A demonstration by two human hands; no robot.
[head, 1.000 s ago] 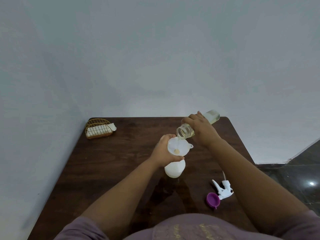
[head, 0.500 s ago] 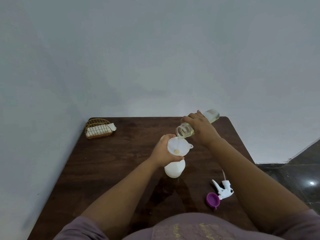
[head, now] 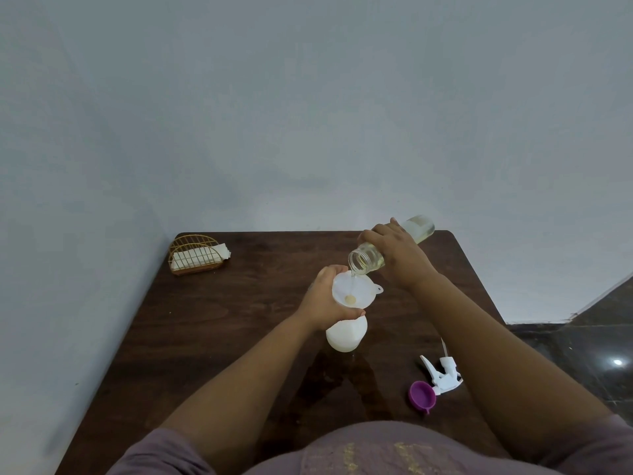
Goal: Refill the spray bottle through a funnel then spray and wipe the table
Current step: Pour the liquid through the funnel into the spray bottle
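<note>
Pouring was the step in hand: the right hand [head: 399, 257] gripped the tipped clear bottle [head: 368, 260] at one o'clock of the funnel [head: 352, 291], which sat in the spray bottle [head: 346, 334] mid-table. The left hand [head: 327, 299] wrapped around the spray bottle's neck and the funnel. Next, I think, the pour must stop before it overflows, then the spray head [head: 442, 375] at five o'clock goes on.

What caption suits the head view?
Right hand pours a clear bottle into the funnel, steadied by left hand.
</note>
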